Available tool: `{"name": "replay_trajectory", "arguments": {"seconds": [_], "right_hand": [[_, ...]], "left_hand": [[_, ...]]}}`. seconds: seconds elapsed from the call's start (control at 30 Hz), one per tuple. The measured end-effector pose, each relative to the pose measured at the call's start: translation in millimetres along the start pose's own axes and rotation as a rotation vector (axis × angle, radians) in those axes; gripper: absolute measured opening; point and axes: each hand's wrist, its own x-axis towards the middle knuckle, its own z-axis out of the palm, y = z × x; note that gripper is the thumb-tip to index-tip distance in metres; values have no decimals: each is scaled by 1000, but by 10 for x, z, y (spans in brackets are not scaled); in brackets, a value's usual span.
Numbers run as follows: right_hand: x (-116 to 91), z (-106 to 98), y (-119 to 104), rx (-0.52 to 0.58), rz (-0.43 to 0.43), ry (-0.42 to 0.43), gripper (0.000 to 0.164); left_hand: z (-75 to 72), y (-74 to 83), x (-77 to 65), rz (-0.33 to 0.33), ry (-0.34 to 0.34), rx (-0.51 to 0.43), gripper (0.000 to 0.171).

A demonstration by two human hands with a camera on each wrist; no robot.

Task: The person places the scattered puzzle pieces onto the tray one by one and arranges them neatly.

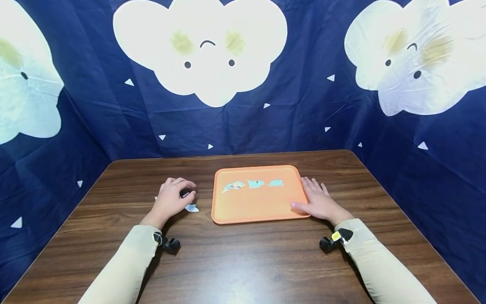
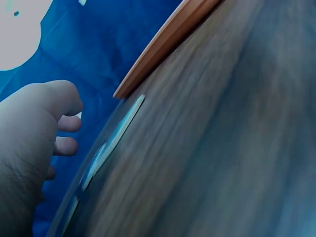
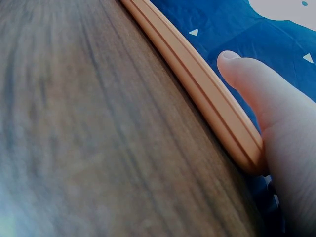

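Observation:
My left hand [image 1: 172, 198] is over the table to the left of the orange tray [image 1: 262, 207], its fingers loosely bent with nothing between them. Beneath and beside it lie flat pieces; one blue-and-white piece [image 1: 192, 207] shows past the thumb, and the hand hides part of the others. In the left wrist view, a thin light-edged piece [image 2: 113, 140] lies on the wood below the thumb. My right hand [image 1: 317, 200] rests at the tray's right edge, fingers straight along the outside and thumb over the rim. Near the tray's far side lie a patterned piece [image 1: 233, 186] and two light-blue pieces [image 1: 256, 184].
The brown wooden table [image 1: 243, 257] carries the tray near its far half. Behind it and at the sides hangs a dark blue cloth [image 1: 243, 131] printed with white clouds and small triangles. A black wrist camera [image 1: 171, 245] hangs beside the left sleeve, another [image 1: 328, 244] beside the right.

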Motion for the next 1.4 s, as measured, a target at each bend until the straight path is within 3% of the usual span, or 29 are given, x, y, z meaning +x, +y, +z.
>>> {"name": "replay_trajectory", "arguments": {"seconds": [0.17,0.33,0.53,0.67,1.0,1.4], "right_hand": [[-8,0,15,-2,-2,1,112],[-23,6,19,1,-4,-5,112],[-25,-3,12,10,-13,3,111],[-24,3,13,9,-12,5,111],[-35,0,7,-2,-12,12,109],[-16,-29,-30,1,-11,3,109]], "left_hand": [[-35,-128,-110,5,-26,-6,24],[-81,-237,-198,56,-84,-1,33],[-134,-310,-208,79,-180,14,53],[-150,-312,-188,69,-222,24,56],[-136,-331,-134,83,-213,34,50],[-136,-352,-136,72,-145,4,43]]}}
